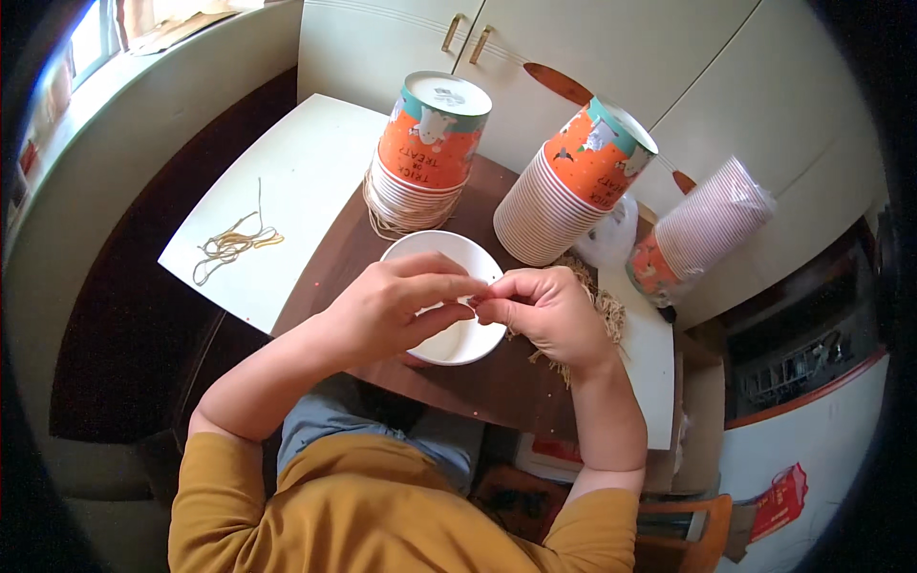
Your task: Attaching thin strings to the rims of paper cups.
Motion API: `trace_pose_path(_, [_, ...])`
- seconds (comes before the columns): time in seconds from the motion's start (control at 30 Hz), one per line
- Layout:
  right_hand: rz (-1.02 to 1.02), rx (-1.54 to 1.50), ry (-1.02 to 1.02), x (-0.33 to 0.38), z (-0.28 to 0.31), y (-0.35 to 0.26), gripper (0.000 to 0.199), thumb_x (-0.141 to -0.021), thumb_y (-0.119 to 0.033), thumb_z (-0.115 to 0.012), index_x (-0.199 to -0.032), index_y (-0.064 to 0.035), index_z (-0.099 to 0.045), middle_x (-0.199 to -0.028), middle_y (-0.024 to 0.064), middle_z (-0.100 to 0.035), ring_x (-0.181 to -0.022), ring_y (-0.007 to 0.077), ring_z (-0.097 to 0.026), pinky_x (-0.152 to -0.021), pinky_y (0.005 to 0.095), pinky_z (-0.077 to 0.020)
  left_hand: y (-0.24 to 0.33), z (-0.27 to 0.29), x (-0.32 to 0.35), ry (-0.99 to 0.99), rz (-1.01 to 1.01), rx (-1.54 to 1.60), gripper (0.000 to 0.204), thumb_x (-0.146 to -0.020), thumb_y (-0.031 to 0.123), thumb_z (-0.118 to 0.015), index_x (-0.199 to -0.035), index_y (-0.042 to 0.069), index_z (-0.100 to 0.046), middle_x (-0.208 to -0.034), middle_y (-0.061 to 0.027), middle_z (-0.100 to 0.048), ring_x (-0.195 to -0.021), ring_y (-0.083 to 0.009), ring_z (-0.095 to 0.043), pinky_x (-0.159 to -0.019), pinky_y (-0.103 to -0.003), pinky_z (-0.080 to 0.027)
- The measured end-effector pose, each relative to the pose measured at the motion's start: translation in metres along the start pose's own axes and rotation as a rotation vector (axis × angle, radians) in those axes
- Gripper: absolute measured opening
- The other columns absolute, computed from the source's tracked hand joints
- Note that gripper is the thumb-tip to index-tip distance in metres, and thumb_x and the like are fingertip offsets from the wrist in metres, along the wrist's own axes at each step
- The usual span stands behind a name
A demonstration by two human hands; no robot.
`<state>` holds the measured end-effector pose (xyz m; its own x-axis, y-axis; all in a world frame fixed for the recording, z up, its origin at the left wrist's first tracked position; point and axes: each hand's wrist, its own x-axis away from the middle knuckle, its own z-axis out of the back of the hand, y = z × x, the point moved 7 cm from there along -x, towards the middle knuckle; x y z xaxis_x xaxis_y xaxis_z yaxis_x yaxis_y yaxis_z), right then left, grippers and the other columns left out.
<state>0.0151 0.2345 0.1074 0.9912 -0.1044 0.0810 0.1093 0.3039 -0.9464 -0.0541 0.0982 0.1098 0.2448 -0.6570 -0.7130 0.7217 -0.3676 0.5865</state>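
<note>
My left hand [396, 306] and my right hand [544, 315] meet fingertip to fingertip over the rim of a white-lined paper cup [458, 339] that lies open side up on the brown board [478, 382]. Both pinch at the same spot on the cup's rim, where something small and thin, perhaps a string, sits between the fingers; I cannot make it out. A heap of tan strings [602, 306] lies just behind my right hand.
Two stacks of upside-down orange printed paper cups [430, 153] [573, 181] stand behind the cup. A third stack in a plastic bag [702, 229] lies to the right. Loose yellow strings [234, 244] rest on the white table [287, 172] at left. White cupboard doors [592, 48] behind.
</note>
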Motion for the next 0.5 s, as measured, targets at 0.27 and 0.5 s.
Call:
trace_pose_path(0.27, [0.06, -0.17, 0.022, -0.001, -0.013, 0.018, 0.014, -0.088, -0.009, -0.067, -0.099, 0.0003, -0.068, -0.087, 0.0013, -0.068, -0.078, 0.006, -0.061, -0.072, 0.0214, -0.0498, 0.008, 0.003, 0.003, 0.027, -0.155, -0.235, 0.012, -0.078, 0.006, -0.07, -0.089, 0.006, -0.066, -0.081, -0.0062, -0.063, -0.075, -0.0237, -0.064, -0.084, -0.04, -0.051])
trace_pose_path(0.5, [0.204, -0.048, 0.217, 0.003, -0.002, 0.005, 0.01, -0.088, -0.008, -0.067, -0.095, -0.0005, -0.065, -0.085, 0.0007, -0.065, -0.076, 0.0044, -0.058, -0.067, 0.0204, -0.0483, 0.014, 0.011, -0.022, -0.023, -0.169, -0.233, 0.012, -0.075, 0.0, -0.072, -0.084, 0.008, -0.067, -0.082, -0.0029, -0.067, -0.08, -0.0203, -0.066, -0.094, -0.042, -0.046])
